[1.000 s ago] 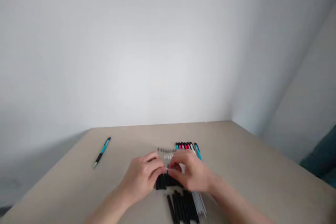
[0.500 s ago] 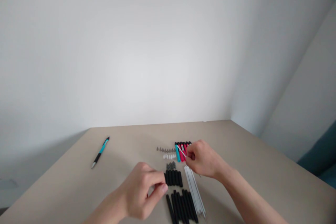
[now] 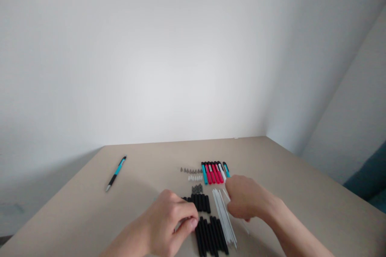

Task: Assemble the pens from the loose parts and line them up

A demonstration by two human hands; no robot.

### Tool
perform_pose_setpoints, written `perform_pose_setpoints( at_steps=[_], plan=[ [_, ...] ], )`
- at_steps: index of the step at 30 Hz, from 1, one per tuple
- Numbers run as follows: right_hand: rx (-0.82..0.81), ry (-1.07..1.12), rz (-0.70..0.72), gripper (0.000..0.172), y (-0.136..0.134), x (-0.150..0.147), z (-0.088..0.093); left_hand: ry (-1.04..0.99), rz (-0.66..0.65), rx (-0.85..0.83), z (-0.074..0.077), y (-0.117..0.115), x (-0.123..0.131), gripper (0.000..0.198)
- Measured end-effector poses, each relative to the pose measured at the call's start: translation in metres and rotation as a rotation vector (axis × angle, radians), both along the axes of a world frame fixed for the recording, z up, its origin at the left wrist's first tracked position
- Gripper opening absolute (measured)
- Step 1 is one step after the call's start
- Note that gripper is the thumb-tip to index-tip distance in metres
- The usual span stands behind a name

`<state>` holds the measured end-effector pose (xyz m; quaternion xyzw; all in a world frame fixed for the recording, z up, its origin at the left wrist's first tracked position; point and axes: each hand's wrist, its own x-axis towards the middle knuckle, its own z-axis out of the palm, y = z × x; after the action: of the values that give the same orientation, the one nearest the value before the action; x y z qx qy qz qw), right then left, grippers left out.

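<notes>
Observing white rods point(image 3: 223, 213) running lengthwise away from me; right hand point(image 3: 245, 202), just right of them, appears to pinch a loose rod point(image 3: 245, 228); left hand point(image 3: 170, 225), farther left, is curled shut, contents unclear.

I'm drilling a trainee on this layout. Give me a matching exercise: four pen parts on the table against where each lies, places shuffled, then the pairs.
Things:
1. teal pen
2. white refill tubes
3. metal tips
4. long black barrels

Places:
A. right of the long black barrels
B. alone, far left
C. nearest the viewer
D. far row, left of the red barrels

Pairs: 1-B, 2-A, 3-D, 4-C.
</notes>
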<state>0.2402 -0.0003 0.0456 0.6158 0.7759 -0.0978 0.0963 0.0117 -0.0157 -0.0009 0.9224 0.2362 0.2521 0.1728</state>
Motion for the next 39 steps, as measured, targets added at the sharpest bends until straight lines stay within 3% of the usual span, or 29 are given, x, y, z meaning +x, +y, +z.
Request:
perform_pose_setpoints(
  at_steps=[7, 13, 17, 19, 21, 24, 26, 29, 32, 35, 39],
  plan=[
    [-0.13, -0.008, 0.009, 0.026, -0.003, -0.007, 0.002, 0.025, -0.006, 0.003, 0.003, 0.0, -0.002, 0.017],
    [-0.032, -0.026, 0.003, 0.025, -0.002, -0.014, -0.002, -0.032, 0.096, 0.016, 0.005, 0.0, -0.005, 0.021],
    [0.213, 0.078, -0.016, 0.022, 0.0, -0.021, -0.004, -0.375, 0.187, -0.145, 0.002, 0.002, -0.009, 0.026],
    [0.35, 0.244, 0.038, 0.022, -0.003, -0.029, -0.004, -0.663, 0.265, -0.337, 0.001, 0.004, -0.01, 0.028],
    [0.378, 0.468, 0.166, 0.02, -0.01, -0.039, -0.006, -0.971, 0.301, -0.55, 0.003, 0.007, -0.009, 0.024],
    [0.325, 0.637, 0.252, 0.027, -0.021, -0.056, -0.013, -1.277, 0.194, -0.816, 0.009, 0.008, -0.004, 0.015],
    [0.297, 0.629, 0.279, 0.021, -0.025, -0.064, -0.019, -1.361, 0.103, -0.953, 0.013, 0.008, 0.0, 0.013],
    [0.317, 0.596, 0.277, 0.011, -0.021, -0.069, -0.026, -1.423, 0.068, -1.054, 0.015, 0.009, 0.005, 0.011],
    [0.394, 0.676, 0.226, 0.015, -0.013, -0.064, -0.029, -1.447, 0.188, -1.096, 0.011, 0.014, 0.007, 0.011],
    [0.492, 0.81, 0.145, 0.019, -0.005, -0.055, -0.029, -1.352, 0.316, -1.135, 0.004, 0.021, 0.007, 0.017],
    [0.498, 0.979, 0.017, 0.023, 0.004, -0.049, -0.034, -1.188, 0.363, -1.161, -0.007, 0.027, 0.007, 0.026]
  ],
)
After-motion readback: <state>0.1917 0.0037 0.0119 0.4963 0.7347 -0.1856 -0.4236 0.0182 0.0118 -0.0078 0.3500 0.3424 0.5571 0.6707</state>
